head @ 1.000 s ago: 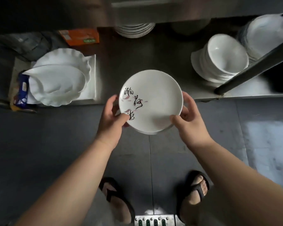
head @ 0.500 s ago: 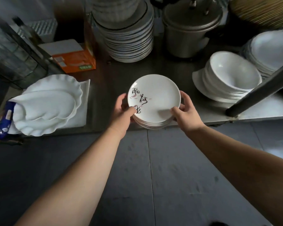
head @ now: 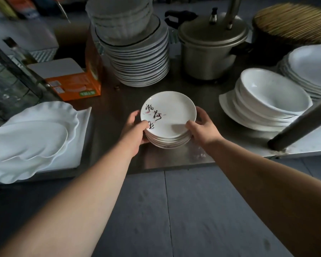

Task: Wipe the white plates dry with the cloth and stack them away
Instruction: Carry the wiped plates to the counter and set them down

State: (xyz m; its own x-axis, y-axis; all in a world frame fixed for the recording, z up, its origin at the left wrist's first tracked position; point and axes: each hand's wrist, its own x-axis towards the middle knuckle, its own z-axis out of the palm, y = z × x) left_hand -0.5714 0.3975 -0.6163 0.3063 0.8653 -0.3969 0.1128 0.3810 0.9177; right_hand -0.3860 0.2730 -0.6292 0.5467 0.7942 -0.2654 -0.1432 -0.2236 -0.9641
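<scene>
A small stack of white plates (head: 171, 115), the top one marked with black calligraphy, sits low over the steel counter (head: 176, 158) near its front edge. My left hand (head: 135, 129) grips the stack's left side, thumb on the top plate's rim. My right hand (head: 202, 127) grips the right side the same way. Whether the stack touches the counter I cannot tell. No cloth is in view.
Behind stands a tall pile of plates (head: 139, 58) topped with bowls, and a metal pot (head: 209, 45). Stacked white bowls (head: 267, 104) and more plates (head: 309, 67) lie right. Scalloped white dishes (head: 32, 138) and an orange box (head: 76, 84) lie left. A dark pole (head: 302, 123) slants at right.
Both hands have carried the plate stack forward over the counter and lower. The view has tilted up, showing the tall plate pile and the pot.
</scene>
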